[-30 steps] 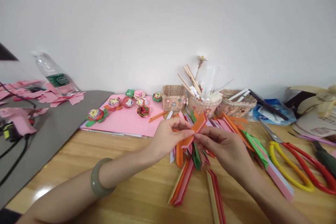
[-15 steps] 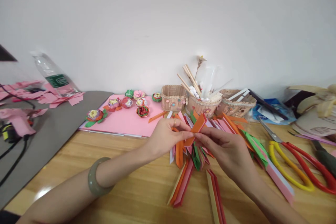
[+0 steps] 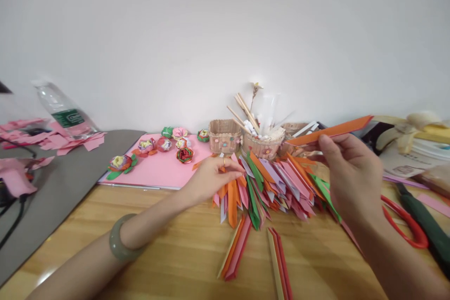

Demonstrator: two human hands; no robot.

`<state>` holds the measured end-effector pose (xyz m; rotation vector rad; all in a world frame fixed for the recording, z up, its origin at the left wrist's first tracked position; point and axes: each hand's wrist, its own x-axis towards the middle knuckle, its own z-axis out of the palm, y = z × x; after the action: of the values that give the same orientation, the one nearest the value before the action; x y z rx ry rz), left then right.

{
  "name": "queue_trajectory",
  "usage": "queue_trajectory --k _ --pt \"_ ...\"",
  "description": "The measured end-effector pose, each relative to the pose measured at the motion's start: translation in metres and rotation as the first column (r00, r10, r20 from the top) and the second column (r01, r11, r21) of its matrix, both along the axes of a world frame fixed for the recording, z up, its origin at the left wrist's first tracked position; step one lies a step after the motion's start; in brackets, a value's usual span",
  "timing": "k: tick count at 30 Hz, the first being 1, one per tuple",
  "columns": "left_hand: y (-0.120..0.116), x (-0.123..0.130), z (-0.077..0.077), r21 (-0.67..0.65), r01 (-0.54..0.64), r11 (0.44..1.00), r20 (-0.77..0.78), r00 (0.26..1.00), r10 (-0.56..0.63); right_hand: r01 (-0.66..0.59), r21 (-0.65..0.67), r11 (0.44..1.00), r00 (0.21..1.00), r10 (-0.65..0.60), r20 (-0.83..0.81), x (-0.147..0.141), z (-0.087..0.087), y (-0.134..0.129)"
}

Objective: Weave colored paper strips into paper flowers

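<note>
My right hand (image 3: pixel 355 183) is raised at the right, with thumb and fingers closed on an orange folded paper strip (image 3: pixel 337 130). The strip slants up to the right, above the table. At the near left of a heap of folded paper strips (image 3: pixel 277 183) is my left hand (image 3: pixel 213 178), a ring on one finger. Its thumb and fingers are slightly apart, and nothing shows between them. The heap mixes orange, pink, lilac and green. Closer to me lie two small bundles of strips, one tan, orange and pink (image 3: pixel 236 251), the other tan and red (image 3: pixel 280 262).
Several paper flowers (image 3: pixel 184 155) rest on a pink sheet (image 3: pixel 158 173). Woven baskets (image 3: pixel 225 138) stand by the wall, one holding sticks. At the right are red-handled scissors (image 3: pixel 409 229) and a dark green tool (image 3: pixel 422 225). A plastic bottle (image 3: pixel 65 110) and pink glue gun (image 3: pixel 16 176) are at the left.
My hands have moved apart. The right hand has carried the orange strip up and to the right, and the left hand has let go of it. The view has shifted slightly.
</note>
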<state>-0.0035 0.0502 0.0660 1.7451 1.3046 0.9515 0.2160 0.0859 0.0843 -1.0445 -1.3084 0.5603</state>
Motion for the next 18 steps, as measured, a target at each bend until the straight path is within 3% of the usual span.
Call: queue_trajectory --k 3,5,7,10,13,15,18 --pt "-0.004 0.009 -0.005 0.155 0.136 0.978 -0.177 0.978 -0.108 -0.048 -0.018 0.999 0.998 0.049 0.043 0.001 0.0 0.0" --pt "-0.007 0.017 -0.008 0.296 0.316 0.901 -0.359 0.911 -0.201 -0.11 -0.054 0.993 0.989 0.114 0.098 0.002 -0.001 -0.002" --pt "-0.009 0.026 -0.011 0.36 0.491 0.793 -0.551 0.798 -0.244 -0.163 -0.09 0.983 0.974 0.174 0.147 0.002 -0.005 -0.004" --pt "-0.01 0.037 -0.014 0.332 0.644 0.689 -0.766 0.61 -0.201 -0.197 -0.116 0.973 0.963 0.214 0.162 0.005 -0.013 -0.007" --pt "-0.009 0.043 -0.016 0.272 0.719 0.639 -0.878 0.457 -0.141 -0.214 -0.126 0.969 0.96 0.232 0.155 0.008 -0.02 -0.007" --pt "-0.008 0.045 -0.016 0.247 0.744 0.621 -0.913 0.393 -0.107 -0.232 -0.131 0.964 0.957 0.25 0.148 0.009 -0.022 -0.008" --pt "-0.007 0.047 -0.015 0.248 0.77 0.588 -0.934 0.352 -0.067 -0.257 -0.137 0.957 0.951 0.275 0.139 0.01 -0.022 -0.009"
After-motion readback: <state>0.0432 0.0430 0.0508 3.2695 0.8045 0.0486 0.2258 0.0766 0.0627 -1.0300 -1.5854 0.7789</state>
